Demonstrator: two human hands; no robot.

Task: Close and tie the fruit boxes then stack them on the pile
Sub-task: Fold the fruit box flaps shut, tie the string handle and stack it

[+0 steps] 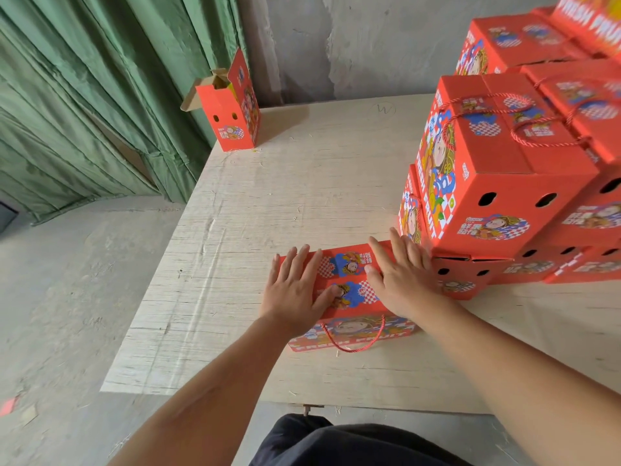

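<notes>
A pale plywood table [268, 203] carries a closed red printed cardboard box [349, 297] near its front, an open-topped red box [232, 109] at the far-left corner, and a stack of red boxes [504, 183] at right.

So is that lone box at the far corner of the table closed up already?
No, the lone box stands at the far corner of the plywood table with its top flaps open.

Fruit box [349, 284] was printed, slightly glossy cardboard with twisted cord handle [353, 344]; table [268, 203] beneath was rough pale plywood.
</notes>
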